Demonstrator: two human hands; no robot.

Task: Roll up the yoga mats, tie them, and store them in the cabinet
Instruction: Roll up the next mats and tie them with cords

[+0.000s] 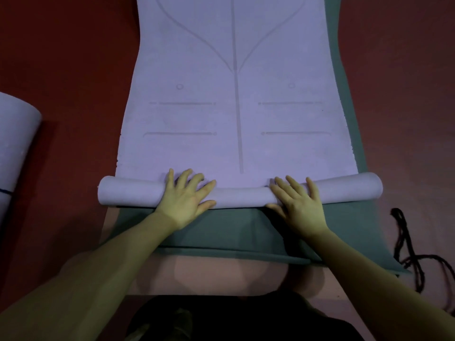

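Note:
A lilac yoga mat with printed guide lines lies flat on the red floor, stretching away from me. Its near end is curled into a thin roll that runs from left to right. My left hand presses flat on the roll left of its middle, fingers spread. My right hand presses flat on it right of the middle, fingers spread too. Under the lilac mat lies a grey-green mat, showing in front of the roll and along the right side.
A rolled lilac mat lies at the left edge with a dark band round it. A dark cord lies loose on the floor at the right. Red floor surrounds the mats. My knees are just below the green mat.

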